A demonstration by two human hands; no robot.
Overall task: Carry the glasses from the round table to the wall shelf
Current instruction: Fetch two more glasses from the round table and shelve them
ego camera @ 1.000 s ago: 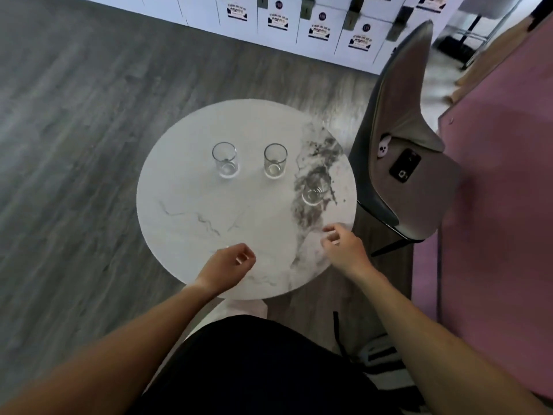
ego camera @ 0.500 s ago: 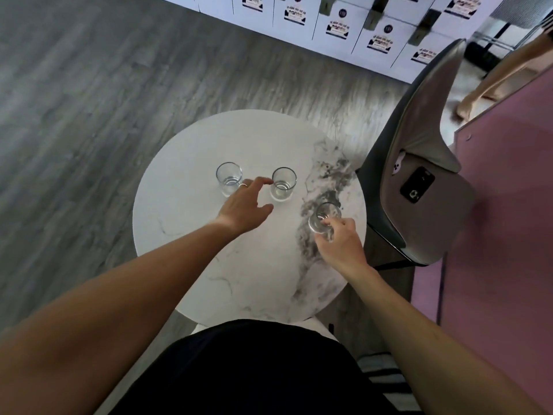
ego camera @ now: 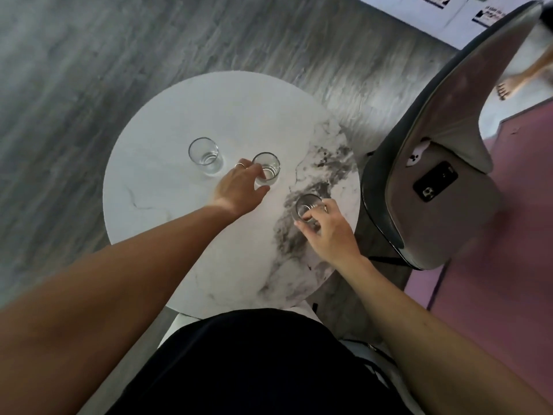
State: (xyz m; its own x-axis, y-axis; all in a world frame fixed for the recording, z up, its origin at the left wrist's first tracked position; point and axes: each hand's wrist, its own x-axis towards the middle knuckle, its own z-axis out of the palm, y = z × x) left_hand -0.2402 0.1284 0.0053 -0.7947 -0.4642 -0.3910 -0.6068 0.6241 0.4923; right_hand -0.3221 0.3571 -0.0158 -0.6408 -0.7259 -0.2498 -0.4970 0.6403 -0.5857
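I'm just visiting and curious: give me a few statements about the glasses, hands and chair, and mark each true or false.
1. Three glasses stand on the round table. True.
2. The right hand grips the glass on the dark marbling. True.
3. The left hand is at the far-left glass. False: it closes on the middle glass.
4. The chair seat is bare. False: a dark phone lies there.

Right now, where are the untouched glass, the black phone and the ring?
untouched glass (ego camera: 205, 155), head view, its clear side wall
black phone (ego camera: 435, 181), head view, middle of its back
ring (ego camera: 240, 165), head view, band on left-hand finger
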